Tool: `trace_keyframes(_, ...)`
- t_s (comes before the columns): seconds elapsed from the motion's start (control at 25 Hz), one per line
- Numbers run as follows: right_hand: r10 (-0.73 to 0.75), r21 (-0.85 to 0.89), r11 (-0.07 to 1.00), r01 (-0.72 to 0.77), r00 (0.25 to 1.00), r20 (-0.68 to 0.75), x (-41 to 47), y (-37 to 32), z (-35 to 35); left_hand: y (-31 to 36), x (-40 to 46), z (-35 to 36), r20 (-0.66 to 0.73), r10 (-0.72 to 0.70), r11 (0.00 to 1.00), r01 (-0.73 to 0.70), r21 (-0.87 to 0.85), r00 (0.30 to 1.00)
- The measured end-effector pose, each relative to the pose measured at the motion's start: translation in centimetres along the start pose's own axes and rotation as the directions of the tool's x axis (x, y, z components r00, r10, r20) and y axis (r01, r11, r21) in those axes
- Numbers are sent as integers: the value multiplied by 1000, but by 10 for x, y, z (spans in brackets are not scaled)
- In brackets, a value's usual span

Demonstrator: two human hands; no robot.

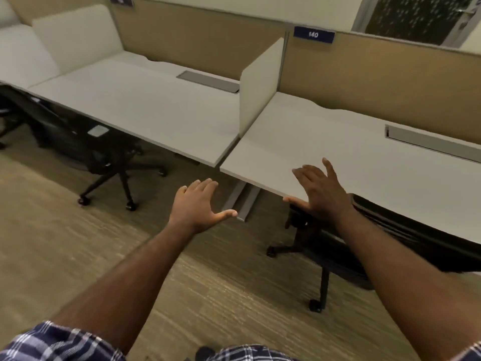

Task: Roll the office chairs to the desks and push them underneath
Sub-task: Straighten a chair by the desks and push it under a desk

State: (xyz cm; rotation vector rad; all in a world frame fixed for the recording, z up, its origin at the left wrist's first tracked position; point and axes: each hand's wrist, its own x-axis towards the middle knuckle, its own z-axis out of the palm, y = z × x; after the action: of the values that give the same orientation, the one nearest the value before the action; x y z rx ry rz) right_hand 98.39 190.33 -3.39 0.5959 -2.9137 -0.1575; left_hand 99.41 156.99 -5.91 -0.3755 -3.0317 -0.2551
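Two white desks stand side by side. Under the left desk (145, 110) a black office chair (104, 157) is tucked, its wheeled base showing. Another black office chair (338, 246) sits under the right desk (325, 142), with its base and casters sticking out. My left hand (199, 204) hovers open above the carpet in front of the gap between the desks, holding nothing. My right hand (318, 190) is open over the front edge of the right desk, fingers spread, just above that chair.
A white divider panel (260, 84) separates the desks. Tan partition walls (377, 71) run behind, with a blue sign (313, 35) reading 140. Grey cable trays (208, 81) sit in the desktops. Grey desk feet (243, 201) rest on the striped carpet (65, 230).
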Motion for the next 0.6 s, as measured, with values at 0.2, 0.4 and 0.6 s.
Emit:
trace_keyframes(0.2, -191, 45, 981, 190, 982, 10, 84, -118, 18, -117, -61, -6, 46, -193, 981, 192, 24, 980)
trace_keyframes(0.4, -391, 139, 914, 380, 919, 57, 156, -230, 40, -205, -115, -16, -12, -363, 932, 363, 19, 932)
trace_keyframes(0.6, -562, 210, 814, 541, 825, 56, 231, -328, 58, -283, -155, -13, -46, -525, 850, 526, 7, 850)
